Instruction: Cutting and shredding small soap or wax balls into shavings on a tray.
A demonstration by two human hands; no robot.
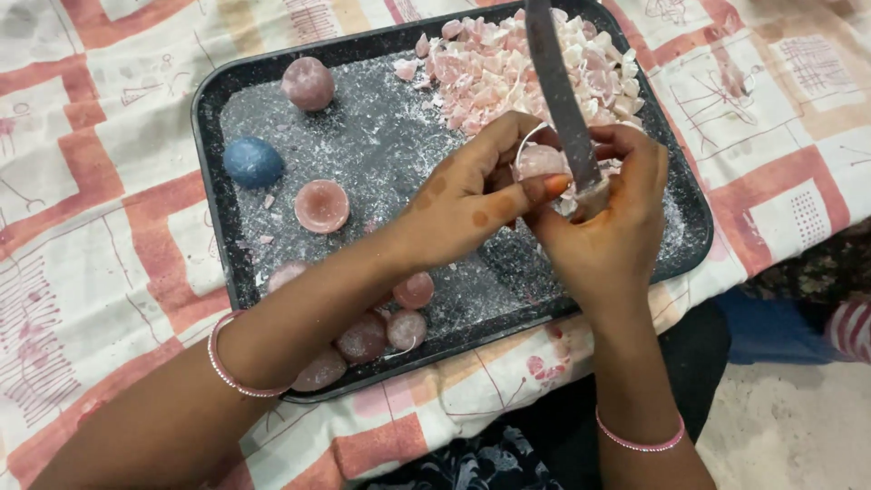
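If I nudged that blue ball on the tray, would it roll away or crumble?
The blue ball looks rounded, so it would probably roll. The tray is dusted with flakes, which may slow it. Chipped pieces nearby hint it could be brittle.

Soft, even light fills the scene, moderately bright, with no hard glare. The dark tray shows only a dull sheen along its rim. Faint, diffuse shadows lie under the forearms and beneath the small domes on the tray. The knife blade looks slightly smeared near the top edge. The patterned cloth stays fairly sharp; the lower right floor corner is softer and dimmer.
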